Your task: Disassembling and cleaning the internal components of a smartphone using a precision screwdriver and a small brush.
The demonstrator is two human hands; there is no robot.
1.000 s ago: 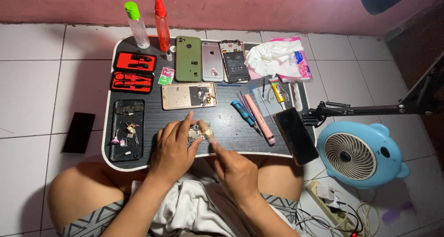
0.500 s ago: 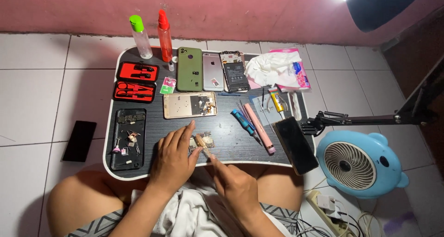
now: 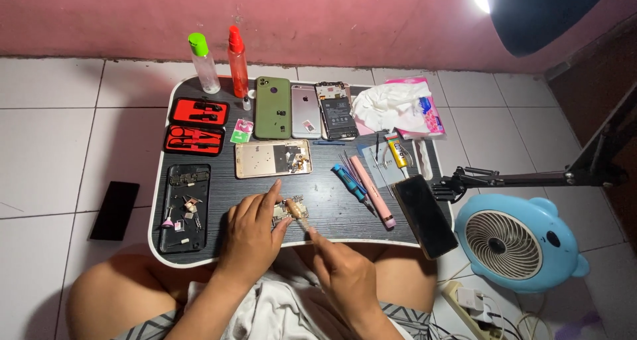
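Circuit board (image 3: pixel 289 210) near table edge (image 3: pixel 345 242), left hand (image 3: pixel 249 237) pinning

Landmark: lap table (image 3: pixel 332 217).
On its near edge: circuit board (image 3: pixel 289 210), left hand (image 3: pixel 251 237) touching it, right hand (image 3: pixel 344 273) just right of that.
Near-left corner: opened phone frame (image 3: pixel 184 207).
Far-left: two tool cases (image 3: pixel 197 124), two bottles (image 3: pixel 219 61) behind them.
Far middle: three phones (image 3: pixel 305 108) side by side.
Off its left: phone on floor (image 3: pixel 115 210).
Off its right: fan (image 3: pixel 517 244).
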